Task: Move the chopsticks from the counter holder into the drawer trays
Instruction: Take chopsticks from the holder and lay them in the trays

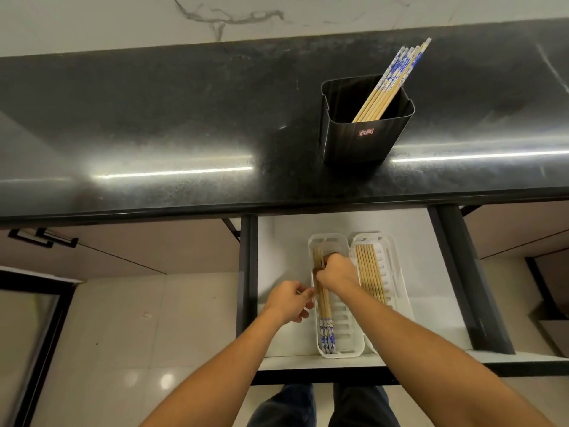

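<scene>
A black holder (365, 134) stands on the dark counter (154, 124), with several blue-and-white-topped chopsticks (391, 84) leaning out at its right corner. Below, the drawer (283, 241) is open with two white trays side by side. The left tray (345, 334) holds several chopsticks (324, 315), patterned ends toward me. My right hand (337, 271) is closed over their upper ends inside this tray. My left hand (291, 302) pinches at the tray's left rim, beside the chopsticks. The right tray (397, 272) holds several plain bamboo chopsticks (371, 275), partly hidden by my right forearm.
The drawer's dark side rails (455, 272) frame the trays. Beige cabinet fronts with a black handle (43, 238) lie to the left, and tiled floor (123, 318) shows below. My legs (317, 405) stand under the drawer front.
</scene>
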